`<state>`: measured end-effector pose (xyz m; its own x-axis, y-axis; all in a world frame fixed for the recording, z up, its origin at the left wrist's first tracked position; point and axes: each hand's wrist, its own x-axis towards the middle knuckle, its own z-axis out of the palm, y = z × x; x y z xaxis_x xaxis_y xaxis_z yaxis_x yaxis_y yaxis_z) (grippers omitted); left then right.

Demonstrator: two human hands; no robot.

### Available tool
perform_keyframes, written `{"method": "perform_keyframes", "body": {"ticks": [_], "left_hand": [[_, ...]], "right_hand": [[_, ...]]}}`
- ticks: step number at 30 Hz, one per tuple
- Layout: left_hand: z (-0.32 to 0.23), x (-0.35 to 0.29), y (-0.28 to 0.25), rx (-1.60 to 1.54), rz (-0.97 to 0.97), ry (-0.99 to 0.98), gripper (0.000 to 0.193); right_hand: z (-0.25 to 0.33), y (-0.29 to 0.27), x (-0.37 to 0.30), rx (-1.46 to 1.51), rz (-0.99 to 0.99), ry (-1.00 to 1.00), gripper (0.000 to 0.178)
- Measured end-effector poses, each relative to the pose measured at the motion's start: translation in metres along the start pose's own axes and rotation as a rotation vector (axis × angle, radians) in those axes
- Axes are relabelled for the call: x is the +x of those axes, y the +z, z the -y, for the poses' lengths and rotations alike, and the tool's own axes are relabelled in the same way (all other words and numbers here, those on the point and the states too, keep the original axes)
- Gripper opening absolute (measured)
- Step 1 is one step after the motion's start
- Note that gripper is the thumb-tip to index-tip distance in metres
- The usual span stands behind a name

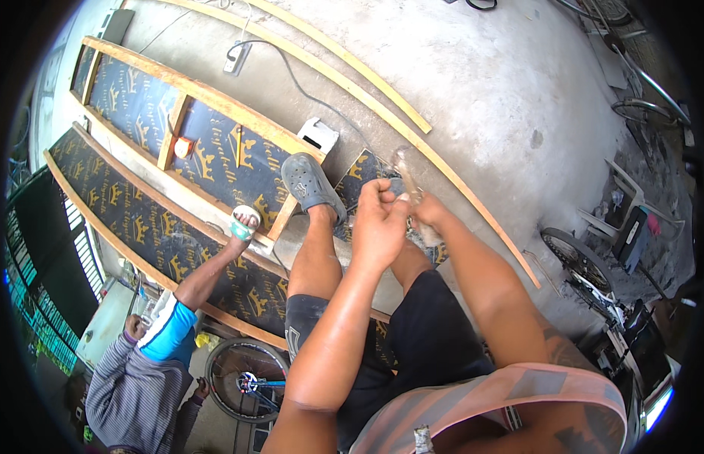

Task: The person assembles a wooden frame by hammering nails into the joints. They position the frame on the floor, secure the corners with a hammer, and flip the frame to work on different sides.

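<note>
My left hand (380, 221) and my right hand (426, 214) meet in front of my raised knees, both closed around a small pale, see-through thing (402, 162) that sticks up between them, too blurred to identify. My left fingers pinch at its lower end while my right hand grips it from the right. Just beyond the hands, my foot in a grey clog (311, 181) rests on the edge of a wooden frame (216, 97).
The frame holds dark blue panels (216, 155) printed with gold crowns. Another person (151, 356) sits at lower left, one sandalled foot (245, 224) on the frame. Long wood strips (382, 113), a white power strip (237, 57), a white box (319, 135) and bicycle wheels (571, 257) lie on the concrete.
</note>
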<state>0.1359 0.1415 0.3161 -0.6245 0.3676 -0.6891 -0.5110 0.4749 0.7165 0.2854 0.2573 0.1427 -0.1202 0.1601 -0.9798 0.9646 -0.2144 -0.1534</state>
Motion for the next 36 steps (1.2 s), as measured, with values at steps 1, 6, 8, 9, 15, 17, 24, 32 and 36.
{"method": "perform_keyframes", "body": {"ticks": [1, 6, 8, 9, 15, 17, 24, 32, 36], "left_hand": [[0.009, -0.01, -0.007, 0.026, -0.002, 0.036, 0.036], [0.045, -0.068, -0.05, -0.066, -0.089, -0.033, 0.035], [0.061, -0.097, -0.065, 0.093, -0.123, -0.04, 0.036], [0.069, -0.113, -0.075, 0.171, -0.142, -0.041, 0.036], [0.182, -0.224, -0.109, 0.577, -0.208, -0.3, 0.049], [0.208, -0.262, -0.104, 0.633, -0.238, -0.367, 0.051], [0.296, -0.321, -0.065, 0.312, -0.032, -0.705, 0.066], [0.257, -0.31, -0.049, 0.371, 0.089, -0.869, 0.095], [0.255, -0.305, -0.041, 0.286, 0.126, -0.89, 0.103]], "right_hand": [[-0.01, -0.019, -0.007, -0.146, 0.018, 0.04, 0.05], [-0.051, -0.058, -0.03, -0.527, -0.099, 0.011, 0.051], [-0.07, -0.067, -0.026, -0.567, -0.08, 0.069, 0.051], [-0.074, -0.07, -0.025, -0.596, -0.046, 0.113, 0.052], [-0.076, -0.06, -0.042, -0.814, -0.128, 0.099, 0.055], [-0.078, -0.051, -0.046, -0.9, -0.156, 0.03, 0.056], [-0.051, -0.019, -0.049, -1.138, 0.016, 0.089, 0.061], [-0.033, 0.139, -0.115, -1.444, 0.151, -0.319, 0.06], [-0.008, 0.247, -0.13, -1.589, 0.271, -0.422, 0.057]]}}
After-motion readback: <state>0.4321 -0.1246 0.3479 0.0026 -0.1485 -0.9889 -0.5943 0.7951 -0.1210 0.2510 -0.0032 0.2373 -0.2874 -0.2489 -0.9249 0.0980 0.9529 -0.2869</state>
